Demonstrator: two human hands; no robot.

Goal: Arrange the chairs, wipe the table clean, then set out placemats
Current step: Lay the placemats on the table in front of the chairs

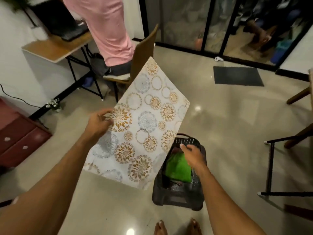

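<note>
My left hand (99, 122) pinches the left edge of a white placemat (144, 119) printed with gold and grey flower circles, holding it up over the floor. My right hand (193, 154) reaches down into a dark plastic basket (176, 199) on the floor, fingers extended above a green cloth (177, 168) lying inside. Whether the fingertips touch anything in the basket is not clear. A wooden chair (144, 53) stands behind the placemat with a person in a pink shirt (108, 28) seated on it.
A small desk (55, 48) with a laptop (67, 28) stands at the back left. A red drawer unit (18, 138) is at the left. Black metal legs (271, 167) and wooden chair legs (298, 95) are at the right. A dark doormat (237, 76) lies before glass doors.
</note>
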